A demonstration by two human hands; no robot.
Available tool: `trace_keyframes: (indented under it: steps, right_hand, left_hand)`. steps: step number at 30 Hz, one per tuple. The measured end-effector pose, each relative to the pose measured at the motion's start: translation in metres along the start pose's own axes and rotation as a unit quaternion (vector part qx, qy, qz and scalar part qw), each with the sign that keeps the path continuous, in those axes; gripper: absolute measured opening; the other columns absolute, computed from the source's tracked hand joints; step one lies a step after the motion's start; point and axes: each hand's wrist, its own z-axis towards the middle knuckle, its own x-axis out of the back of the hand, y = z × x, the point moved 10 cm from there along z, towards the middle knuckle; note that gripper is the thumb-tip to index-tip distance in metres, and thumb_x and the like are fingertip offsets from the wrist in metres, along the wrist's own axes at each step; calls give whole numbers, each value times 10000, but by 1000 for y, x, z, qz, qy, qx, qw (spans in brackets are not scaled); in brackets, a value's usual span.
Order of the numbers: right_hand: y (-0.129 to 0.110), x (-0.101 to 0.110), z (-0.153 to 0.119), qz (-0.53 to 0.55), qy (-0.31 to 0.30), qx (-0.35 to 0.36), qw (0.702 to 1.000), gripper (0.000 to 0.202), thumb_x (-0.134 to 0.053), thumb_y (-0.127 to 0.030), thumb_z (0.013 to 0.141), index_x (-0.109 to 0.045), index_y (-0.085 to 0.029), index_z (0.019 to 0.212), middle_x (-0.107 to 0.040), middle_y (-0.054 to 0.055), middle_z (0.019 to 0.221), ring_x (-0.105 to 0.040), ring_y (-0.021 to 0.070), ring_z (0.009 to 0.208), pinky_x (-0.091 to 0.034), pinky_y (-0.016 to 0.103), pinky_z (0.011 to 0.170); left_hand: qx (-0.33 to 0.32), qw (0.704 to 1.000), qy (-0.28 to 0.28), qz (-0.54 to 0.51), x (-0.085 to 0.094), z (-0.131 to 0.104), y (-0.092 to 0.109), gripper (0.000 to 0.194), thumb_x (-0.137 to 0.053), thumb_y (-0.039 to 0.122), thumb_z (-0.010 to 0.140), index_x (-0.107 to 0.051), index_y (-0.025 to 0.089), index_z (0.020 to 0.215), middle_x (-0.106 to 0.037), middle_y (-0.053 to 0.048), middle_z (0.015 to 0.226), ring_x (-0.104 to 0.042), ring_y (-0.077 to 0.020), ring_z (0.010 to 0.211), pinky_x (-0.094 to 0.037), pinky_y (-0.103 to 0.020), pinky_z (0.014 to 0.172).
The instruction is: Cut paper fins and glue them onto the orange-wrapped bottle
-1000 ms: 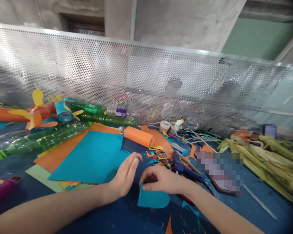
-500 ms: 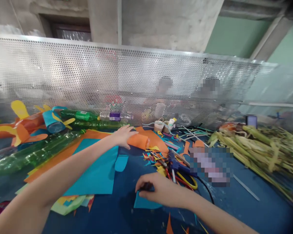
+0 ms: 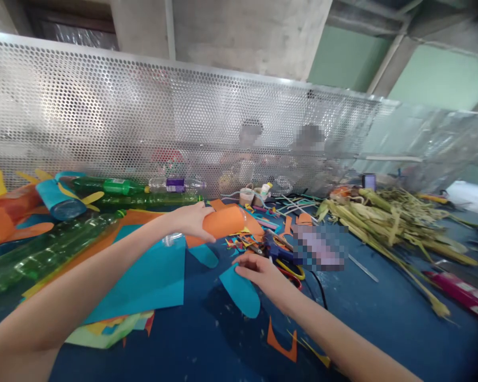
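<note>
My left hand (image 3: 193,220) is wrapped over a clear plastic bottle covered with an orange paper band (image 3: 225,222). The bottle's clear end (image 3: 172,240) shows below my wrist. Between thumb and fingers, my right hand (image 3: 258,270) pinches a blue paper piece (image 3: 242,297) with one rounded end, lifted off the table. A second rounded blue piece (image 3: 204,255) lies under the orange-covered bottle. Left of it is a large blue sheet (image 3: 151,286) on top of orange paper.
Scissors (image 3: 292,268), a blue-handled tool (image 3: 279,249) and paper scraps lie beyond my right hand. Green bottles (image 3: 63,239) and a bottle model with paper fins (image 3: 61,200) are at left. Dried husks (image 3: 382,217) lie at right, with a perforated metal screen (image 3: 143,116) behind.
My left hand has picked up the orange-covered bottle. My right hand has raised and turned the blue piece, so its rounded end now shows. The view has swung right.
</note>
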Motion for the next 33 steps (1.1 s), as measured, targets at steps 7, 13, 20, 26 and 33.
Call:
trace_keyframes:
  steps: [7,13,20,26,33]
  right_hand:
    - [10,5,-12,102,45,-43,993,347,-696,-442,632,-605,-164,818,-576,-13,682,-507,114,584,-409,244,568]
    - [23,-9,-19,127,10,-67,990,350,-700,-428,641,-605,-161,846,-597,-6,714,-535,117,605,-420,242,583]
    - [31,-27,-25,123,-18,-90,988,306,-703,-385,654,-617,-157,839,-596,-6,718,-525,107,621,-406,227,572]
    - [35,-24,-23,175,-3,-93,980,334,-728,-378,625,-626,-147,842,-628,7,761,-562,121,662,-434,252,651]
    - [40,-20,-22,171,15,-116,978,389,-736,-436,572,-646,-132,797,-653,37,770,-576,145,662,-442,275,654]
  left_hand:
    - [11,993,-105,-53,-32,-32,31,1006,-565,717,499,-350,186,1326,-426,-156,1325,-428,-358,1148,-361,-392,896]
    - [24,987,-115,-106,-54,-33,27,916,-440,725,627,-330,150,1332,-399,-150,1353,-439,-332,1160,-379,-354,883]
    - [80,978,-105,-164,-67,-29,23,865,-262,720,731,-317,91,1322,-375,-171,1363,-437,-294,1179,-361,-329,912]
    - [103,971,-114,-184,-79,-31,35,931,-234,754,712,-301,55,1322,-326,-204,1381,-394,-336,1207,-351,-367,915]
    - [86,950,-113,-279,-88,-29,42,746,-232,678,780,-389,144,1278,-415,-145,1340,-438,-308,1160,-329,-356,908]
